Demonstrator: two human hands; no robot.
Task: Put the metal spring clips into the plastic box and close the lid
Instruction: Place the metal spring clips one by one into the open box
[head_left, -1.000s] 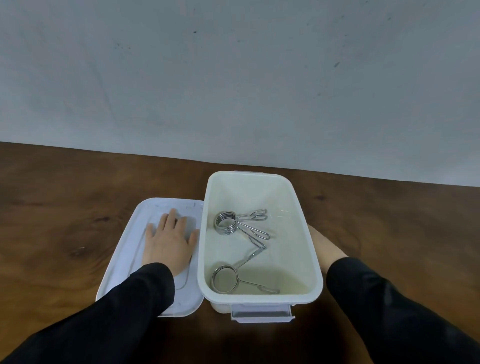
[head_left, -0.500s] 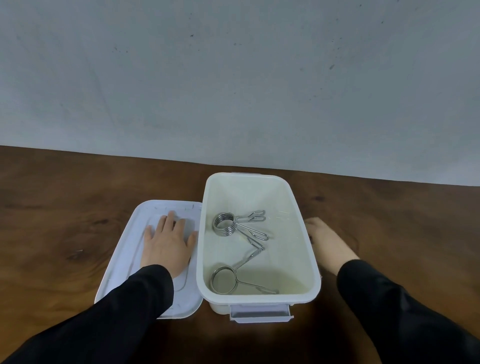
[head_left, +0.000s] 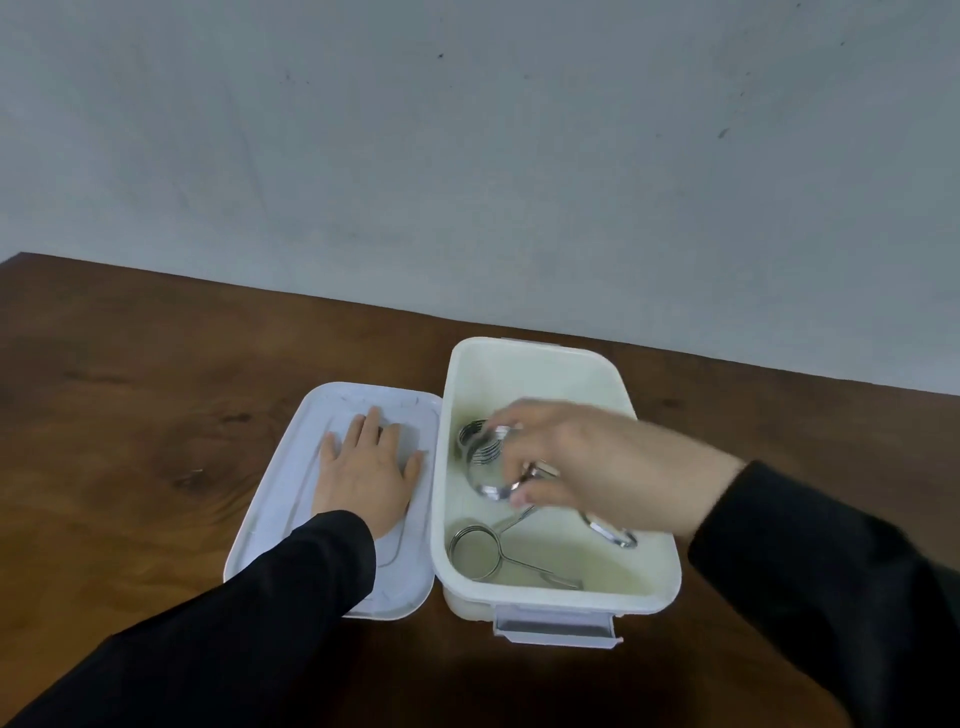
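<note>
The white plastic box (head_left: 535, 374) stands open on the wooden table. Its lid (head_left: 402, 584) lies flat just left of it. My left hand (head_left: 363, 475) rests palm down on the lid with fingers spread. My right hand (head_left: 587, 457) hovers over the box, fingers pinched on a metal spring clip (head_left: 485, 475) whose handles stick out under my wrist. Another spring clip (head_left: 474, 557) lies on the box floor near the front. A third clip's coil (head_left: 469, 434) shows behind the held one, partly hidden.
The brown wooden table (head_left: 156, 415) extends left and right of the box, ending at a grey wall (head_left: 467, 156) behind. A latch flap (head_left: 556, 629) hangs at the box's front edge. Black sleeves cover both forearms.
My right hand has come from the table at the box's right side to above the box, now holding a spring clip. The left hand stays on the lid.
</note>
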